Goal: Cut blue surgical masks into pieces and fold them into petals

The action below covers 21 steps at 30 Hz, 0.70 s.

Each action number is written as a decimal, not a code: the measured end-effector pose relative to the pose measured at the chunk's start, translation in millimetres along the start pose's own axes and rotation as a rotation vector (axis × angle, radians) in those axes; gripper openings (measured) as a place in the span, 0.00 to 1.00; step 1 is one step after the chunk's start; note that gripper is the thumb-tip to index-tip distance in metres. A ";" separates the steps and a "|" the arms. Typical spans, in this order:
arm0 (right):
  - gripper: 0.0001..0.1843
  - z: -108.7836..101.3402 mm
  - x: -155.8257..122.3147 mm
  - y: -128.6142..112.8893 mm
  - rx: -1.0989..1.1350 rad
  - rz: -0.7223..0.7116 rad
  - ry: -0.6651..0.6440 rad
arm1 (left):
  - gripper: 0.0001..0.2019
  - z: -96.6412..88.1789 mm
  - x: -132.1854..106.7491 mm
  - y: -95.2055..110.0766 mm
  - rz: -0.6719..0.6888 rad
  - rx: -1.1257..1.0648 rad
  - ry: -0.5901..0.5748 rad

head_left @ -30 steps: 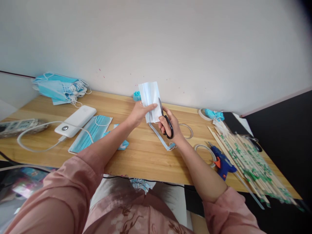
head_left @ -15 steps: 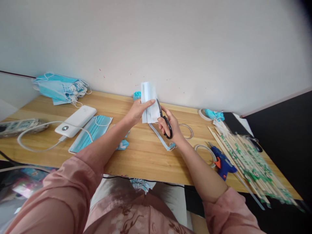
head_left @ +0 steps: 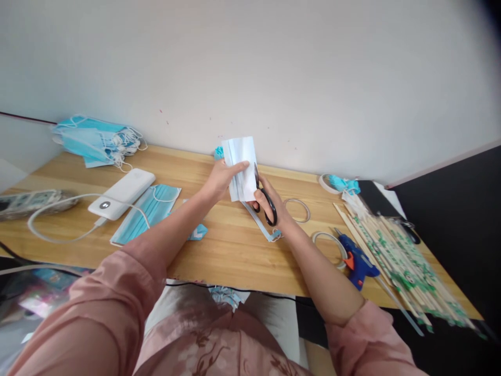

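Head view: pale blue-white pleated mask (head_left: 243, 150) tight in left hand (head_left: 221, 179), black-handled scissors (head_left: 274, 213) tight in right hand (head_left: 282, 210).

Free room over front tabletop (head_left: 242, 266), forearms (head_left: 319, 274) as side barriers.

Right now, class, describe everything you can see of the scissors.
The scissors have black looped handles, plastic by their look, and a slim, dark-looking blade. The right hand grips them by the handles, above the wooden table, with the blade end pointing away from the person and slightly left. The blade shows at the right edge of the pale pleated sheet; how far the blades are open is too small to tell.
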State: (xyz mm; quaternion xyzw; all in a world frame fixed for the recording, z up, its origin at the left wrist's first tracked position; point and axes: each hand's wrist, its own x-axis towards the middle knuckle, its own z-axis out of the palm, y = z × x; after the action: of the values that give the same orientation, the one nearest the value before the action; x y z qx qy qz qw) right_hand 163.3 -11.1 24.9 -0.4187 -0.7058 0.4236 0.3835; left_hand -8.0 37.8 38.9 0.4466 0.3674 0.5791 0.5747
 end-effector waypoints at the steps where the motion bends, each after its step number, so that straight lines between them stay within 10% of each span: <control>1: 0.43 -0.4 -0.4 -0.6 -0.015 -0.001 0.015 | 0.20 1.0 -0.9 -0.8 -0.002 0.003 -0.006; 21: 0.40 -3.3 -1.1 1.9 0.007 0.003 0.075 | 0.19 5.9 -4.7 -9.4 0.023 0.047 0.000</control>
State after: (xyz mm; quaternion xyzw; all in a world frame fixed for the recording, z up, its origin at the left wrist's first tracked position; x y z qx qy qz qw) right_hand 167.2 -10.7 24.1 -0.4340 -0.6887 0.4107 0.4107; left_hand 0.4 33.3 31.6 0.4642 0.3756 0.5768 0.5574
